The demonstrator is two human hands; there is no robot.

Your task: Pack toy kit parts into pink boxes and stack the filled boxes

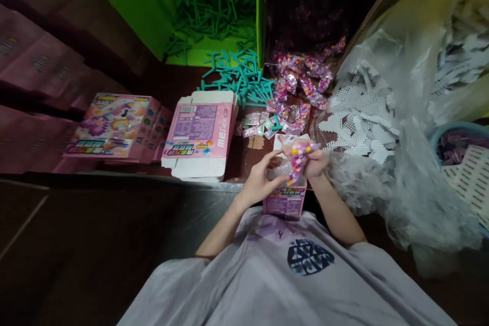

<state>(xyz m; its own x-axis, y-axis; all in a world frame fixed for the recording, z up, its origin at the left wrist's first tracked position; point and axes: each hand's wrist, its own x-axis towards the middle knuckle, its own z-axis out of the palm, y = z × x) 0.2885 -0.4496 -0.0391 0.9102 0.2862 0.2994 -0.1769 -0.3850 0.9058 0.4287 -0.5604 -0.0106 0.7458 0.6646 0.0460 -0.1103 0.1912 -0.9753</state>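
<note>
My right hand point(318, 163) is closed on a small clear bag of pink, purple and yellow pieces point(298, 162), held over a pink carton point(283, 202). That carton stands upright against my shirt, its top hidden by the hands and the bag. My left hand point(263, 177) curves at the carton's upper left, thumb and fingers apart, the thumb close to the bag's lower end. Pale, see-through material shows between them, too blurred to name. Just beyond the hands lies a white printed sheet point(281, 140), partly covered.
An opened pink carton point(196, 135) lies flat on the left, beside a closed picture box point(110, 127). Teal sticks point(239, 76), small sachets point(260, 123) and more filled bags point(301, 81) lie ahead. White perforated plates point(361, 112) in clear plastic and a blue basket point(439, 135) are rightward.
</note>
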